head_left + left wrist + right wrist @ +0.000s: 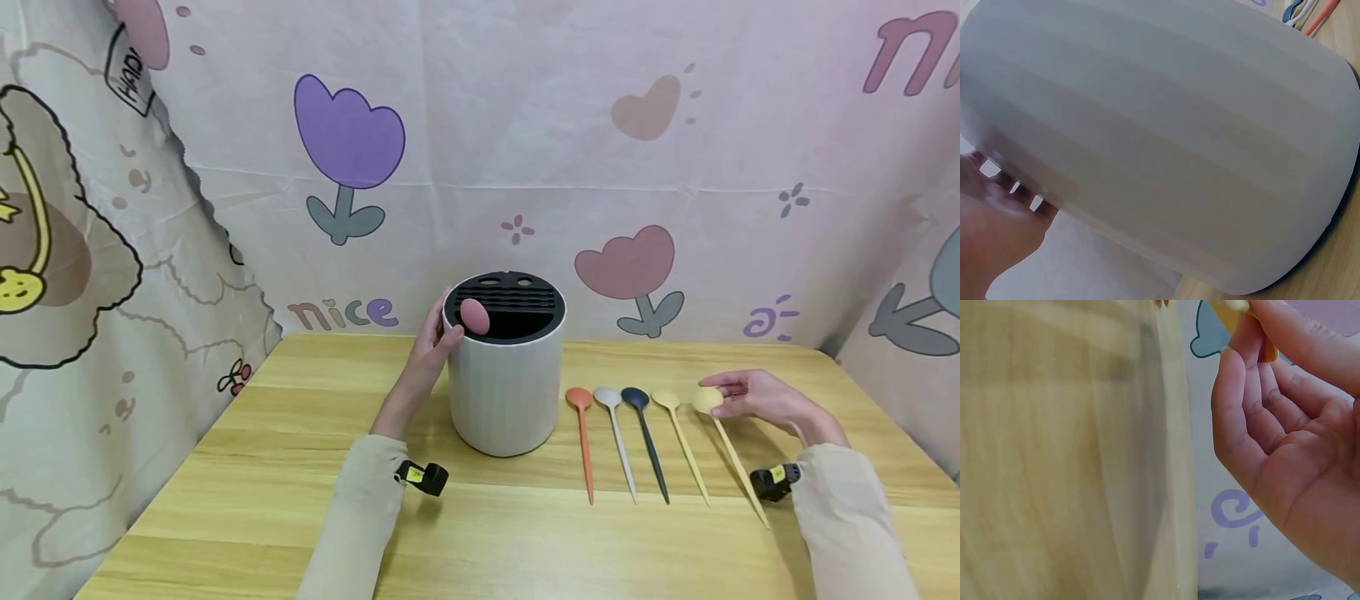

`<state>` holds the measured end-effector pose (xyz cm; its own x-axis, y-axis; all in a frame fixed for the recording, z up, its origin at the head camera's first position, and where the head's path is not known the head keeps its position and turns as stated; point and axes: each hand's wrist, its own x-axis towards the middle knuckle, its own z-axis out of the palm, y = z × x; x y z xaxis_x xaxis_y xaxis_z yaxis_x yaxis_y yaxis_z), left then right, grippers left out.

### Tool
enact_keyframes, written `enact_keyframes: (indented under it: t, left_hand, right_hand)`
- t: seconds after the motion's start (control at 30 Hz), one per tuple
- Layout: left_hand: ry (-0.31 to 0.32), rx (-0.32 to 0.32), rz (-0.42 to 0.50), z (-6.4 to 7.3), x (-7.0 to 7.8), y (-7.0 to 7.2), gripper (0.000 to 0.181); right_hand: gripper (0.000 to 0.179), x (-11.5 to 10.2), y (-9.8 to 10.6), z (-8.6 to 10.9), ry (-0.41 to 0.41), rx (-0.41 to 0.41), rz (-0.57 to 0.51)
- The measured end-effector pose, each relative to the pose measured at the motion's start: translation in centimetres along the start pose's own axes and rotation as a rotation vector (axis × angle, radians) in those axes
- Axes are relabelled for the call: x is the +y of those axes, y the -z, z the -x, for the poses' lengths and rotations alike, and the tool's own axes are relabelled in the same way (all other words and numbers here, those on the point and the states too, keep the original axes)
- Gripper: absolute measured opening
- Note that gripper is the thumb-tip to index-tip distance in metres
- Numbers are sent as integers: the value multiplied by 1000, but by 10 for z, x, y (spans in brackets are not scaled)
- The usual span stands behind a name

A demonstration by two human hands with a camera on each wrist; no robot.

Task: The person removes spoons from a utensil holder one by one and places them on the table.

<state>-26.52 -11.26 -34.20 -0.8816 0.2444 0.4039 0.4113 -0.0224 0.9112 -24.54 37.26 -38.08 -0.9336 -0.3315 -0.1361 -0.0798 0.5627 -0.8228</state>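
Observation:
A white ribbed utensil holder (504,400) with a black slotted top stands mid-table. My left hand (435,337) rests against its upper left side, thumb by the rim; in the left wrist view the fingers (1019,194) touch the wall. A pink spoon (475,317) stands in the holder, only its head showing. At the right, my right hand (757,400) pinches a pale yellow spoon (738,462) by its head, the handle slanting down toward the front right. In the right wrist view, thumb and forefinger hold that head (1235,305) at the top edge.
Between holder and right hand lie an orange spoon (584,442), a grey spoon (619,437), a dark blue spoon (648,442) and another yellow spoon (684,442), handles toward the front. Behind the wooden table (300,467) hangs a printed cloth (480,125).

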Motion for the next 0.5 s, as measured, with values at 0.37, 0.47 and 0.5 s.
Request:
enact_keyframes:
  t: [0.37, 0.47, 0.5]
  left_hand:
    - [-17, 0, 7, -1, -2, 0, 100]
    - [-11, 0, 4, -1, -1, 0, 105]
    - [-11, -1, 4, -1, -1, 0, 106]
  right_hand:
    - [64, 8, 2, -8, -7, -22, 1]
    - [62, 10, 3, -10, 2, -29, 33]
    - [61, 11, 3, -10, 5, -31, 47]
